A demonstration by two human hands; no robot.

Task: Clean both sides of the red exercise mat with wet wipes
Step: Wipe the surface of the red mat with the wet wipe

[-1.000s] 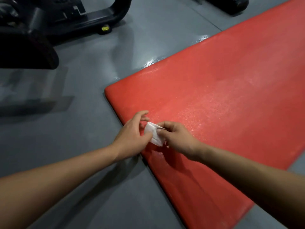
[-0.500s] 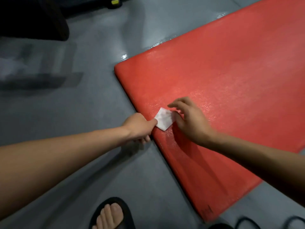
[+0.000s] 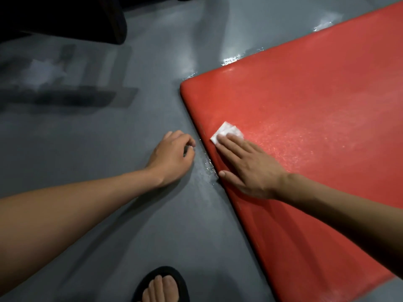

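Note:
The red exercise mat (image 3: 316, 110) lies flat on the grey floor and fills the right half of the view, its surface glistening wet. A folded white wet wipe (image 3: 226, 130) lies on the mat near its left edge. My right hand (image 3: 248, 166) lies flat on the mat, straight fingers pressing the wipe down. My left hand (image 3: 172, 155) is on the floor just left of the mat's edge, fingers loosely curled and holding nothing.
The grey floor (image 3: 91, 149) shows wet patches along the mat's edges. A dark piece of gym equipment (image 3: 65, 16) stands at the top left. My foot in a black sandal (image 3: 162, 286) is at the bottom centre.
Both hands held the wipe at first. My left hand has let go and moved onto the floor, while my right hand has flattened over the wipe on the mat.

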